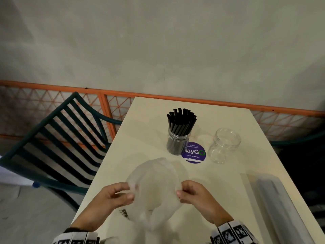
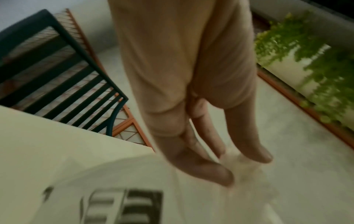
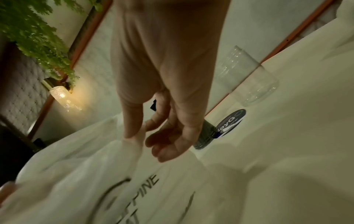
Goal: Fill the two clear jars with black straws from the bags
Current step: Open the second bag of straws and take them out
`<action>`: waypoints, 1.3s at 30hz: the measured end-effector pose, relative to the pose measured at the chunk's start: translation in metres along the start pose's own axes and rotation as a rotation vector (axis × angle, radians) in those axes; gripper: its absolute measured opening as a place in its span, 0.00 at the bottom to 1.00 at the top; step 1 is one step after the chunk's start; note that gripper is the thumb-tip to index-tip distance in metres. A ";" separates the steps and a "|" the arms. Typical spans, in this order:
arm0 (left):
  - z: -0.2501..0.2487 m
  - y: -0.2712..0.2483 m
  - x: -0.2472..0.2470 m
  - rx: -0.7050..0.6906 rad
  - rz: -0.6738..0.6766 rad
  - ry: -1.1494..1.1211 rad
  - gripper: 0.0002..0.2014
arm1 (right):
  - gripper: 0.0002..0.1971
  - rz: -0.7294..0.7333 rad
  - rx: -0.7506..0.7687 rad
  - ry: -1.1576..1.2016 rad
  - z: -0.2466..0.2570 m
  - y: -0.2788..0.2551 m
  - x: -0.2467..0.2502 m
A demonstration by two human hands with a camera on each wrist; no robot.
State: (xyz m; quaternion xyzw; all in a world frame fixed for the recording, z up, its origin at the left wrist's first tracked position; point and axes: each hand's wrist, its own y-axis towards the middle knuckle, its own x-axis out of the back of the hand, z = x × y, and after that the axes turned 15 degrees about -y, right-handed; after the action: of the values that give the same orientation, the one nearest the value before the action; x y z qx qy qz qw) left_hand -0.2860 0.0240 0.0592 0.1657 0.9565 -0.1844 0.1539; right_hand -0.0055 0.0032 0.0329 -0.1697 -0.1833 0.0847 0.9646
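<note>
The left hand (image 2: 193, 97) fills the middle of the left wrist view, seen from behind the wrist, its fingers (image 2: 247, 136) pointing down and away. Thumb and fingertips close on the edge of a thin, translucent plastic bag (image 2: 134, 181), which spreads blurred across the lower part of the picture. Dark printed blocks (image 2: 124, 206) show on the bag near the bottom edge; they are too smeared to read. Under the bag lies the pale surface (image 2: 28, 144), its corner just left of the hand. Beyond that corner stands a dark slatted chair (image 2: 57, 72) against an orange lattice railing (image 2: 130, 125). At the right, green foliage (image 2: 316, 65) hangs over an orange-edged ledge.
</note>
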 end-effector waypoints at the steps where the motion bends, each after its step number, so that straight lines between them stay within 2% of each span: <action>1: 0.001 0.002 -0.001 -0.032 -0.024 0.063 0.20 | 0.04 -0.011 0.017 0.007 0.002 0.000 -0.006; 2: 0.002 0.005 -0.002 -0.078 -0.057 0.112 0.16 | 0.07 -0.053 0.043 -0.008 0.003 0.001 -0.011; 3: 0.002 0.006 -0.001 -0.153 -0.102 0.176 0.13 | 0.11 -0.158 0.079 -0.099 0.004 0.002 -0.015; 6: 0.007 0.010 0.004 -0.497 -0.350 0.552 0.13 | 0.18 -0.602 0.184 -0.465 0.000 0.003 -0.017; 7: 0.008 0.010 0.003 -0.579 -0.412 0.675 0.14 | 0.19 -0.652 0.174 -0.521 0.001 0.002 -0.018; 8: 0.011 0.010 0.002 -0.603 -0.461 0.757 0.16 | 0.21 -0.659 0.160 -0.565 0.002 0.000 -0.021; 10: 0.022 0.012 0.005 -0.565 -0.453 0.819 0.20 | 0.21 -0.604 0.153 -0.651 -0.001 -0.006 -0.024; 11: 0.032 0.013 0.012 -0.511 -0.430 0.845 0.20 | 0.17 -0.488 0.140 -0.717 -0.003 -0.010 -0.025; 12: 0.041 0.014 0.018 -0.469 -0.402 0.872 0.21 | 0.20 -0.307 0.115 -0.791 -0.007 -0.016 -0.023; 13: 0.049 0.013 0.026 -0.434 -0.358 0.903 0.24 | 0.35 -0.119 0.095 -0.825 -0.012 -0.021 -0.019; 14: 0.056 0.013 0.034 -0.397 -0.304 0.949 0.27 | 0.48 0.005 0.078 -0.825 -0.014 -0.024 -0.015; 15: 0.063 0.012 0.041 -0.362 -0.247 0.990 0.30 | 0.52 0.053 0.070 -0.845 -0.017 -0.022 -0.015; 18: 0.070 0.010 0.058 -0.242 -0.132 0.997 0.37 | 0.42 0.016 0.099 -0.911 -0.022 -0.012 -0.038; 20: 0.068 0.006 0.061 -0.236 -0.052 0.941 0.34 | 0.36 -0.016 0.053 -1.084 -0.034 -0.003 -0.062; 21: 0.063 0.002 0.058 -0.246 -0.005 0.925 0.30 | 0.34 0.074 -0.034 -1.131 -0.043 0.001 -0.074; 22: 0.061 -0.001 0.052 -0.225 0.046 0.940 0.29 | 0.34 0.070 -0.034 -1.207 -0.057 0.010 -0.086; 24: 0.060 -0.004 0.041 -0.233 0.071 1.060 0.36 | 0.37 0.056 0.006 -1.254 -0.072 0.021 -0.102; 25: 0.061 -0.001 0.035 -0.300 0.056 1.142 0.38 | 0.36 0.032 0.016 -1.220 -0.073 0.024 -0.105; 27: 0.070 0.006 0.024 -0.338 0.180 1.345 0.32 | 0.32 0.024 0.028 -1.231 -0.060 0.027 -0.106; 29: 0.091 0.015 0.018 -0.231 0.254 1.529 0.31 | 0.29 0.046 0.038 -1.255 -0.052 0.029 -0.103; 30: 0.099 0.018 0.019 -0.170 0.268 1.537 0.32 | 0.28 0.032 0.077 -1.270 -0.050 0.028 -0.097; 32: 0.119 0.024 0.027 -0.149 0.258 1.532 0.32 | 0.26 0.022 0.206 -1.157 -0.045 0.023 -0.085; 33: 0.125 0.025 0.029 -0.151 0.246 1.551 0.33 | 0.25 -0.020 0.259 -1.103 -0.042 0.018 -0.078; 34: 0.126 0.025 0.030 -0.131 0.233 1.571 0.33 | 0.24 -0.122 0.283 -1.042 -0.042 0.013 -0.070; 37: 0.117 0.028 0.026 -0.004 0.112 1.626 0.34 | 0.18 -0.446 0.196 -0.906 -0.056 -0.006 -0.030; 39: 0.108 0.037 0.021 0.017 0.077 1.609 0.34 | 0.12 -0.672 0.099 -0.844 -0.070 -0.022 0.009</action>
State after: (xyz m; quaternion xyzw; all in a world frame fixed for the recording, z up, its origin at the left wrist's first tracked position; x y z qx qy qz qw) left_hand -0.2656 0.0187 -0.0547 0.2818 0.7665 -0.0103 -0.5770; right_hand 0.0320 -0.0358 -0.0175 -0.0074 -0.5946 -0.1592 0.7880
